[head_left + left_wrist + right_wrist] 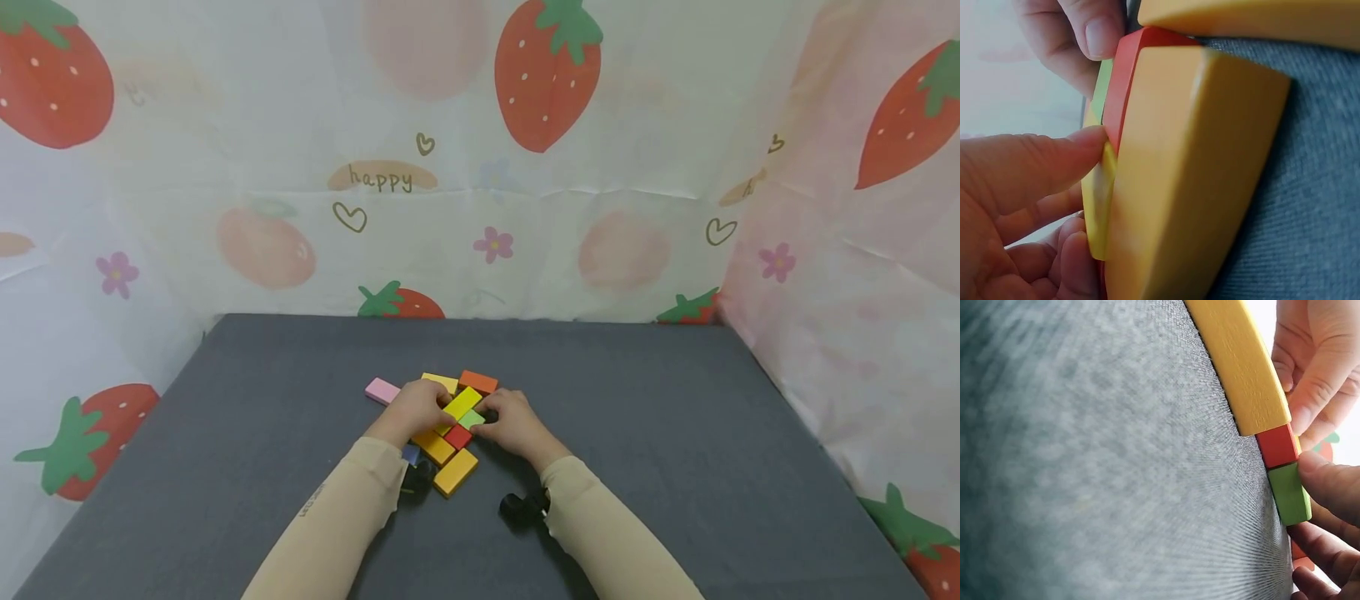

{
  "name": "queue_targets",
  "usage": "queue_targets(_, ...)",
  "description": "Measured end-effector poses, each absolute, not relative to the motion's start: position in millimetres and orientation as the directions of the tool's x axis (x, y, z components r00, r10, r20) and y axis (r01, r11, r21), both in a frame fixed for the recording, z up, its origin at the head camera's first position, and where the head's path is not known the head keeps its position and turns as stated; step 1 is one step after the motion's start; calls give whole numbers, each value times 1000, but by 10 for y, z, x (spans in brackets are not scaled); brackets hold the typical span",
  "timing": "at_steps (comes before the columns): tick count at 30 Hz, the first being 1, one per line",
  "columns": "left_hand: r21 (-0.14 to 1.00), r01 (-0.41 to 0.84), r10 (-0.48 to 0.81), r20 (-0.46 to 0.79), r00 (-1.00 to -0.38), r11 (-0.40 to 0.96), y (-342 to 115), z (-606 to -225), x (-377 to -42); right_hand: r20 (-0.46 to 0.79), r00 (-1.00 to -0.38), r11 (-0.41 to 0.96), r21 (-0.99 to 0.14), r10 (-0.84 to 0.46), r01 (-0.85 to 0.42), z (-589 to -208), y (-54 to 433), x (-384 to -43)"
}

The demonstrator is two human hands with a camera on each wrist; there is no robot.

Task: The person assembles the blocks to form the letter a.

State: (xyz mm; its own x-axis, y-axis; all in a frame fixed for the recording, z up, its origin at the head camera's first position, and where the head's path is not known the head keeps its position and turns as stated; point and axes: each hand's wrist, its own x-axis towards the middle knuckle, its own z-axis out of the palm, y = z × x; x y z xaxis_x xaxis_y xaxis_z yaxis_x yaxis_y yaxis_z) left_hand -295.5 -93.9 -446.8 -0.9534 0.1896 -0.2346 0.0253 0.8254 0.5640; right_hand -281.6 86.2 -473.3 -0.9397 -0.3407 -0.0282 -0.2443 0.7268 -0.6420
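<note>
A low cluster of coloured blocks lies on the dark grey table. My left hand (418,408) pinches a bright yellow block (463,402), its thumb along the edge in the left wrist view. From the right side, my right hand (516,425) pinches a small light green block (1289,494) between thumb and fingers. A red block (1277,445) adjoins the green one, next to the hand's thumb tip. Two yellow-orange blocks, one beside the red block (433,447) and one nearer me (456,472), sit at the cluster's near side. My left hand hides part of the cluster.
Behind my hands lie a pink block (382,390), a pale yellow block (441,382) and an orange block (478,382). Part of a blue block (411,453) shows by the left wrist. Strawberry-printed cloth (450,250) stands along the table's back and sides.
</note>
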Motion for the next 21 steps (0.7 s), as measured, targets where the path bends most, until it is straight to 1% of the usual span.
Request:
queue_targets(4, 591, 33, 207, -229, -951, 806, -956, -4491, -2966, -34, -943, 727, -647, -330, -231, -4735, 858, -2818)
queue_targets(13, 706, 1, 208, -207, -956, 708, -1009, -4545, -3009, -42, -938, 737, -630, -345, -243, -4748, 866, -2846)
queue_targets(17, 697, -22, 189, -224, -956, 717, -988, -4539, -2998, -55, -936, 748, -618, -348, -242, -4745, 872, -2843)
queue_targets(21, 649, 2, 194, -224, -955, 761, -929, -4506, -2953, -43, -932, 741, -620, -360, -258, -4729, 873, -2826)
